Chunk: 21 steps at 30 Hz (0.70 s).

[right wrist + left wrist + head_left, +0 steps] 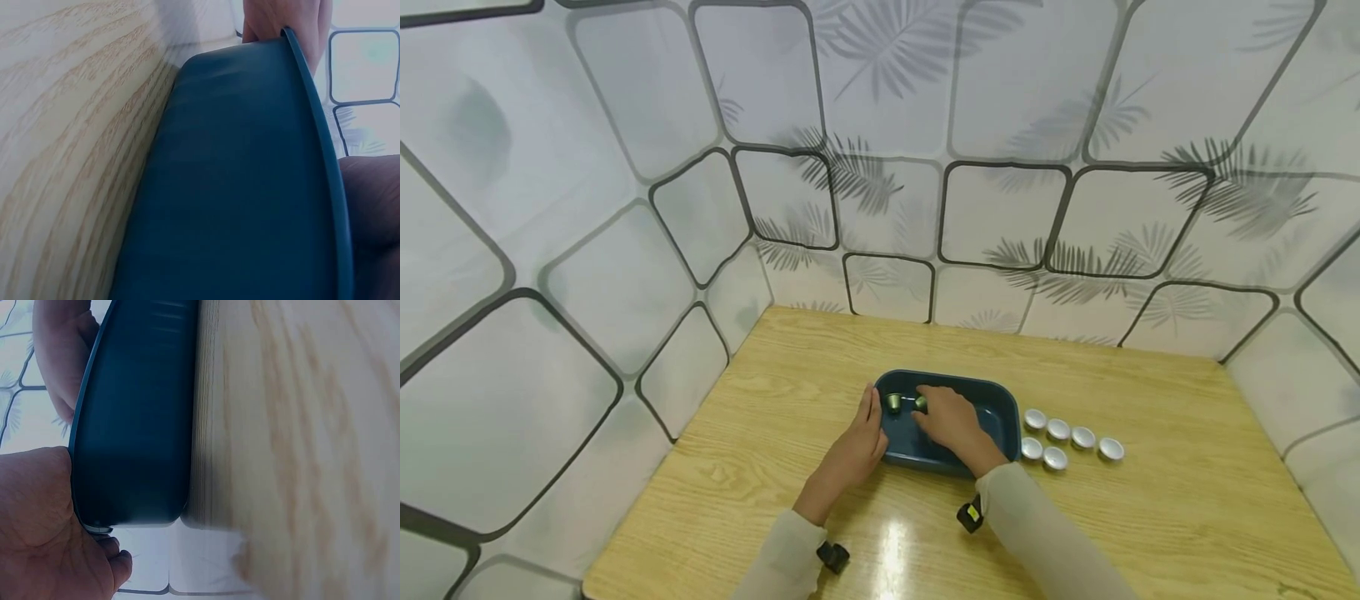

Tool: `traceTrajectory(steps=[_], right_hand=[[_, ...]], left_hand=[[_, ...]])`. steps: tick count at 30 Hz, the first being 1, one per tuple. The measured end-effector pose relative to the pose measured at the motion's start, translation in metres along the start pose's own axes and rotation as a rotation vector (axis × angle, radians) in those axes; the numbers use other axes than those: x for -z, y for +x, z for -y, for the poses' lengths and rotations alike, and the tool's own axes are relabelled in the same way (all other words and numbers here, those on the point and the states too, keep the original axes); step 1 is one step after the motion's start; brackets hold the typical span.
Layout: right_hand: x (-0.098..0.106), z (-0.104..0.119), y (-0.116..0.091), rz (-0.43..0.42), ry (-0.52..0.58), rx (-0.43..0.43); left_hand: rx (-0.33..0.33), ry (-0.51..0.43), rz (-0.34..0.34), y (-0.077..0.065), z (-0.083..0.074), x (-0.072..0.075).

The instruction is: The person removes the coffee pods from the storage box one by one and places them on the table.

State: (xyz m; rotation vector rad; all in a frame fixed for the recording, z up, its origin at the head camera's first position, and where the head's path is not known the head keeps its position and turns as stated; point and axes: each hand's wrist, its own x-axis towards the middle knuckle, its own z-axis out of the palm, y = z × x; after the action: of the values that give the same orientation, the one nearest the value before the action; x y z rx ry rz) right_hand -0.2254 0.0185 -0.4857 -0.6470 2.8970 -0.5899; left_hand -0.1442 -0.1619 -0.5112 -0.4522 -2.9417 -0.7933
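Observation:
A dark blue rectangular tray (992, 421) sits on the wooden table. At its left end my left hand (853, 450) lies along the outside, with straight fingers touching the rim; the left wrist view shows this hand (40, 531) at the tray's corner. My right hand (953, 423) reaches over the near rim into the tray. Between its thumb and index finger it pinches a small shiny green cup (921, 403), partly hidden by the fingers. Another green cup (892, 403) stands to its left inside the tray. The right wrist view mainly shows the tray's outer wall (231, 162).
Several small white cups (1082, 438) stand in two rows just right of the tray. The wooden table (790, 375) reaches back to a patterned wall covering (891, 287), which also rises along the left and right sides.

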Motion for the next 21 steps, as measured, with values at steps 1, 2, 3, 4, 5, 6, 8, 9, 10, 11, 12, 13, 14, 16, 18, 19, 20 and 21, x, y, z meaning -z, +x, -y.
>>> traceTrajectory(steps=[1, 2, 3, 4, 5, 6, 8, 9, 10, 11, 12, 13, 14, 16, 18, 19, 20, 21], right_hand=[[-0.0005, 0.0001, 0.0007, 0.000, -0.003, 0.000], [-0.0009, 0.0005, 0.0012, 0.001, -0.009, 0.002], [-0.0013, 0.0009, 0.0017, 0.002, -0.013, 0.002], [-0.0017, 0.0013, 0.0022, 0.002, -0.019, 0.005], [-0.0019, 0.0019, 0.0025, 0.004, -0.023, 0.006], [-0.0021, 0.0024, 0.0027, 0.005, -0.028, 0.008], [-0.0020, 0.0040, 0.0026, 0.009, -0.030, 0.009], [-0.0019, 0.0046, 0.0027, 0.010, -0.033, 0.010], [-0.0018, 0.0053, 0.0026, 0.010, -0.036, 0.013], [-0.0016, 0.0060, 0.0025, 0.012, -0.037, 0.015], [-0.0016, 0.0065, 0.0026, 0.013, -0.041, 0.018], [-0.0017, 0.0069, 0.0027, 0.013, -0.043, 0.019], [-0.0019, 0.0072, 0.0028, 0.014, -0.046, 0.020], [-0.0029, 0.0072, 0.0030, 0.017, -0.051, 0.017], [-0.0042, 0.0066, 0.0035, 0.021, -0.056, 0.015], [-0.0049, 0.0063, 0.0038, 0.021, -0.056, 0.014], [-0.0055, 0.0058, 0.0041, 0.021, -0.055, 0.014], [-0.0062, 0.0053, 0.0047, 0.019, -0.053, 0.014]], left_hand=[[-0.001, 0.001, -0.001, -0.0001, -0.0002, 0.0003], [-0.001, 0.004, 0.000, -0.0003, -0.0003, 0.0006], [-0.002, 0.005, 0.001, -0.0004, -0.0004, 0.0008], [-0.001, 0.005, 0.002, -0.0004, -0.0005, 0.0009], [-0.002, 0.005, 0.001, -0.0004, -0.0005, 0.0010], [-0.002, 0.005, 0.003, -0.0004, -0.0005, 0.0009], [0.001, 0.005, 0.007, -0.0003, -0.0002, 0.0006], [0.002, 0.003, 0.007, -0.0003, -0.0002, 0.0003], [0.004, 0.002, 0.008, -0.0002, -0.0001, 0.0002], [0.006, 0.002, 0.008, -0.0002, 0.0000, 0.0001], [0.009, 0.001, 0.010, -0.0003, 0.0001, -0.0001], [0.010, 0.000, 0.009, -0.0004, 0.0002, -0.0002], [0.012, -0.002, 0.009, -0.0004, 0.0002, -0.0002], [0.016, -0.005, 0.010, -0.0003, 0.0002, 0.0000], [0.018, -0.006, 0.012, -0.0002, 0.0002, 0.0000], [0.019, -0.007, 0.012, -0.0001, 0.0002, 0.0000], [0.019, -0.007, 0.013, 0.0001, 0.0003, 0.0000], [0.018, -0.005, 0.012, 0.0002, 0.0005, -0.0002]])
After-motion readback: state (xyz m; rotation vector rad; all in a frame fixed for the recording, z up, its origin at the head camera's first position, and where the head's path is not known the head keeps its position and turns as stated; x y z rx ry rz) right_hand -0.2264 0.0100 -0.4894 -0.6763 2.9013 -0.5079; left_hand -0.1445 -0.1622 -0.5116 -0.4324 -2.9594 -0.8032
